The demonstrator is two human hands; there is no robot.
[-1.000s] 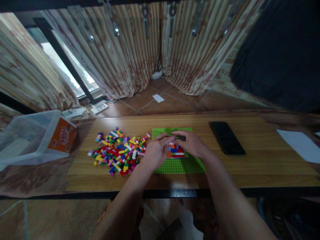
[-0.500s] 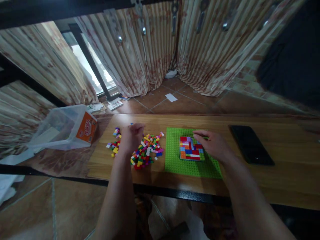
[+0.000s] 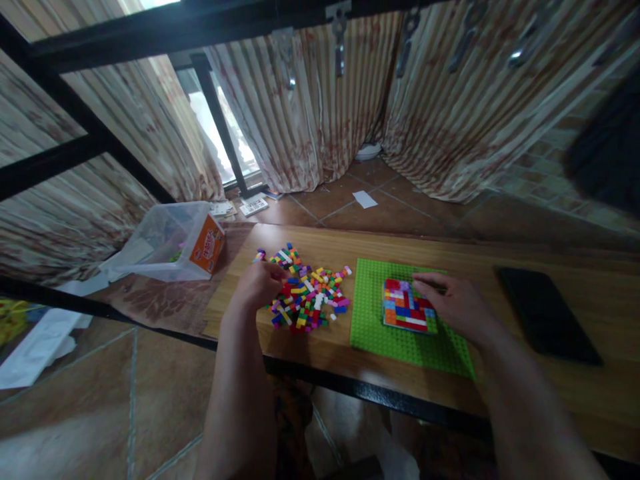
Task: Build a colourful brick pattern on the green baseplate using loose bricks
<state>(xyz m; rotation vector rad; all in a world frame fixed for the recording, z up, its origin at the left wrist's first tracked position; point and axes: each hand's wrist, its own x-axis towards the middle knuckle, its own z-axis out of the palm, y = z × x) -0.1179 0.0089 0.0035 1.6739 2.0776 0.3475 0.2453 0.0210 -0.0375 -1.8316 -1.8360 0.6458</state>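
A green baseplate (image 3: 400, 337) lies on the wooden table (image 3: 500, 267). On it sits a flat block of many-coloured bricks (image 3: 406, 313). My right hand (image 3: 453, 303) rests on the right side of that block, fingers touching its far edge. To the left lies a pile of loose coloured bricks (image 3: 310, 297). My left hand (image 3: 260, 283) is down on the left part of the pile, fingers curled among the bricks; whether it holds one is hidden.
A black phone (image 3: 547, 313) lies flat at the right of the table. A clear plastic tub with an orange box (image 3: 173, 240) lies tipped at the table's left end. Curtains and a tiled floor with papers are beyond.
My left hand left the baseplate and went left onto the loose brick pile. My right hand stayed on the brick block. The view swung left.
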